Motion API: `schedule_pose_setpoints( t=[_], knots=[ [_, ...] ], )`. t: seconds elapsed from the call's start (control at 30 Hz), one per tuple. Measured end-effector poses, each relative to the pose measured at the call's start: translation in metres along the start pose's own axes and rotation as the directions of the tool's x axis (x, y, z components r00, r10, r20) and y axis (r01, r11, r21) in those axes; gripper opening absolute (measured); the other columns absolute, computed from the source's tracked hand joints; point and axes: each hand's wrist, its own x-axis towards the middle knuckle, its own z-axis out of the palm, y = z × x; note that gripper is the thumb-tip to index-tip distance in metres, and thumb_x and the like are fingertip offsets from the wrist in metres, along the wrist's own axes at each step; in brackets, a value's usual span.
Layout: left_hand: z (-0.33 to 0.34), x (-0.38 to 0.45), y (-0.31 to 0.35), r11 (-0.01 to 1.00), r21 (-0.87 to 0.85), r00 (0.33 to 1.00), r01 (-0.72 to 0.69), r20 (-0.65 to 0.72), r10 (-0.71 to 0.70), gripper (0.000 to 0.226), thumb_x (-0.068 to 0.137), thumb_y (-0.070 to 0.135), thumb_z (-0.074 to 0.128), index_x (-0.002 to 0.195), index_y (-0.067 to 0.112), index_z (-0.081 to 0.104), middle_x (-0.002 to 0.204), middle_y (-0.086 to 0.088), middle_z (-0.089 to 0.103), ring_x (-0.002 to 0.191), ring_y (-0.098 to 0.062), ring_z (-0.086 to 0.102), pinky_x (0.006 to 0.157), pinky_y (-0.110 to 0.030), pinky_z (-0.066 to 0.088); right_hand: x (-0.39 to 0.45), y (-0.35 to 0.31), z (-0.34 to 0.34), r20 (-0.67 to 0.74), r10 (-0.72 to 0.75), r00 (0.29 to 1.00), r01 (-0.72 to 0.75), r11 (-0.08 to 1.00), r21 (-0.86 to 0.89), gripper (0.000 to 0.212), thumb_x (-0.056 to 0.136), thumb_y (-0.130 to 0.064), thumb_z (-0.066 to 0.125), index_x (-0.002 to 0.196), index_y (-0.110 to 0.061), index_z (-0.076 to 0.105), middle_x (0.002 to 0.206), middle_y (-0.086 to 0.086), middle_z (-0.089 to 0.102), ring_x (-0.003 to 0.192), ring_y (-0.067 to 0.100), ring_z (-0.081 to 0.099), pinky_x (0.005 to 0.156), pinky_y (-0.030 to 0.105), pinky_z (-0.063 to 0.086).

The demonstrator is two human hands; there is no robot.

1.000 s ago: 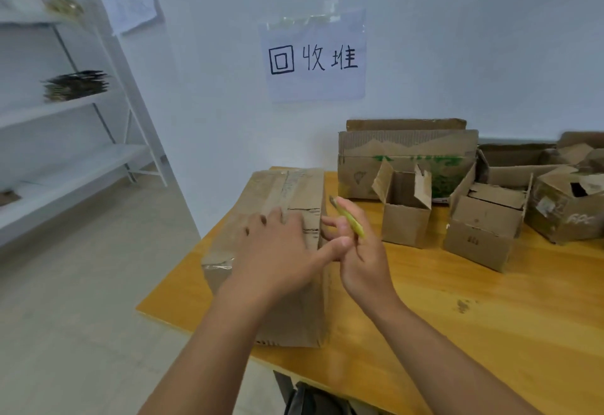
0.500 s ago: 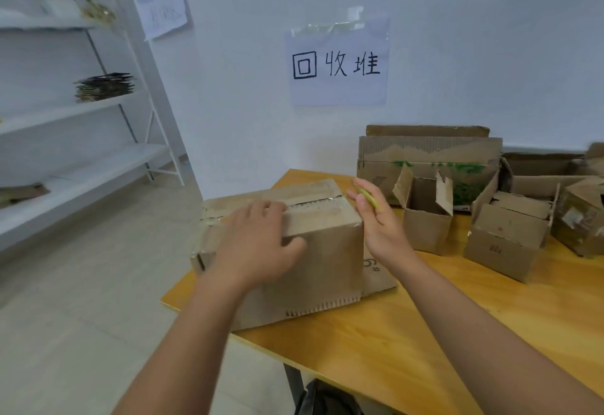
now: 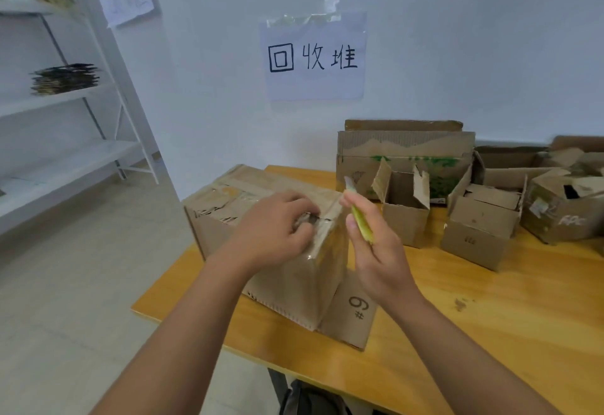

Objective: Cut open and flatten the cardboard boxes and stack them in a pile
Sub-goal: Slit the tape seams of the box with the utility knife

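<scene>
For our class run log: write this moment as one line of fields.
step: opening taped box | left hand: fingers curled at top seam | right hand: grips yellow-green cutter, off box | flattened: none visible

I'm looking at a storeroom recycling corner: white metal shelving [image 3: 81,97], handwritten wall sign [image 3: 313,58], cardboard boxes [image 3: 405,153] crowding the tabletop [image 3: 490,316].

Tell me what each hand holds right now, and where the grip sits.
Right hand holds a yellow-green cutter by its lower handle, tip up. Left hand presses on the taped box at its top near corner, fingers curled there.
</scene>
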Motion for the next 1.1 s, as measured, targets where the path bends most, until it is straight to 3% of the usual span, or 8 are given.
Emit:
schedule_pose_setpoints(
  t=[0.1,0.2,0.33,0.5,0.67,0.8,0.97,1.1],
  knots=[
    [0.008,-0.005,0.003,1.000,0.013,0.998,0.024,-0.060,-0.024,0.056,0.078,0.057,0.037,0.115,0.027,0.067,0.126,0.012,0.059,0.110,-0.009,0.055,0.081,-0.025,0.041,0.019,0.017,-0.007,0.072,-0.005,0.997,0.012,0.995,-0.095,0.037,0.104,-0.034,0.040,0.141,-0.042,0.043,0.141,-0.013,0.051,0.135,0.004,0.042,0.111,0.033,0.038],
    [0.004,-0.007,-0.003,0.999,-0.016,1.000,0.030,0.001,-0.030,0.064,0.075,0.068,0.034,0.117,0.029,0.063,0.128,0.014,0.057,0.110,-0.006,0.053,0.079,-0.023,0.037,0.025,0.034,-0.011,0.188,-0.027,0.982,0.068,0.975,-0.212,0.039,0.106,-0.024,0.042,0.144,-0.032,0.045,0.143,-0.009,0.052,0.135,0.008,0.044,0.110,0.038,0.040],
    [0.002,-0.002,0.002,0.999,0.003,0.995,0.051,0.080,-0.051,0.066,0.070,0.073,0.033,0.115,0.031,0.057,0.121,0.013,0.052,0.103,-0.008,0.051,0.078,-0.027,0.041,0.030,0.036,-0.013,0.196,-0.081,0.977,0.135,0.950,-0.281,0.042,0.104,-0.023,0.041,0.145,-0.030,0.045,0.140,-0.009,0.054,0.132,0.009,0.045,0.107,0.034,0.041],
    [0.007,0.007,0.010,0.998,0.055,0.996,0.013,0.084,-0.018,0.055,0.066,0.070,0.038,0.099,0.027,0.047,0.105,0.011,0.044,0.097,-0.013,0.039,0.073,-0.029,0.035,0.035,0.030,-0.017,0.158,-0.043,0.986,0.078,0.972,-0.220,0.043,0.102,-0.050,0.029,0.141,-0.039,0.043,0.125,-0.008,0.063,0.120,0.007,0.051,0.096,0.034,0.047],
    [0.004,0.015,0.006,0.997,-0.057,0.991,-0.044,0.124,0.051,0.048,0.060,0.064,0.045,0.094,0.030,0.044,0.093,0.016,0.047,0.092,-0.009,0.038,0.073,-0.026,0.034,0.027,0.033,-0.026,0.073,-0.096,0.993,0.104,0.988,-0.117,0.037,0.100,-0.045,0.036,0.135,-0.043,0.048,0.113,-0.033,0.059,0.120,0.004,0.050,0.096,0.020,0.043],
    [0.004,0.021,0.010,0.992,-0.119,0.994,-0.030,0.102,0.043,0.048,0.064,0.063,0.041,0.099,0.033,0.054,0.094,0.015,0.051,0.095,-0.008,0.039,0.079,-0.023,0.033,0.025,0.037,-0.025,0.080,-0.088,0.993,0.096,0.990,-0.100,0.037,0.091,-0.047,0.051,0.124,-0.036,0.061,0.116,-0.031,0.057,0.121,0.001,0.047,0.097,0.010,0.036],
    [0.005,0.021,0.018,0.981,-0.196,0.995,-0.009,0.091,0.027,0.046,0.063,0.057,0.034,0.097,0.035,0.058,0.093,0.016,0.045,0.094,0.001,0.036,0.079,-0.010,0.027,0.034,0.041,-0.023,0.026,-0.043,0.999,0.044,0.998,-0.034,0.029,0.088,-0.043,0.059,0.112,-0.031,0.070,0.108,-0.031,0.059,0.115,0.000,0.053,0.096,0.013,0.040],
    [0.016,0.016,0.021,0.998,-0.033,0.999,-0.044,0.007,0.044,0.041,0.072,0.053,0.031,0.097,0.029,0.052,0.095,0.014,0.043,0.097,-0.010,0.036,0.080,-0.024,0.031,0.039,0.041,-0.023,0.047,0.024,0.999,-0.025,0.999,0.031,0.025,0.090,-0.029,0.058,0.113,-0.033,0.069,0.110,-0.026,0.063,0.116,0.003,0.055,0.100,0.025,0.045]
  ],
)
